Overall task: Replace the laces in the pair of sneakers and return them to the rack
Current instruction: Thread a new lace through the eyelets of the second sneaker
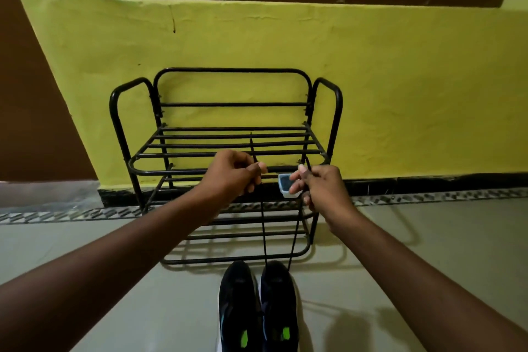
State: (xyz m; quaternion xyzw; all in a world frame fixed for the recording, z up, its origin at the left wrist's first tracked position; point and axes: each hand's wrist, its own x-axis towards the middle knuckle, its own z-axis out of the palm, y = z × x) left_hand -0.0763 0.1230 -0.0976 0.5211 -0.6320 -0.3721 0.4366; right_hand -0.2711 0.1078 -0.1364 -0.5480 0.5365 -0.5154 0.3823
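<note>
Sneakers (257,303) stand side by side on the floor (114,266) at 6 o'clock, toes toward the rack (225,70) at 12 o'clock, and are not yet on it. A black lace (263,233) rises in two taut strands from the shoe on the 3 o'clock side. The left hand (231,174) and right hand (317,188) each have their grip clamped on one end. Threading this shoe looks barely begun. Whether the other is laced I cannot tell, and the return to the rack remains.
</note>
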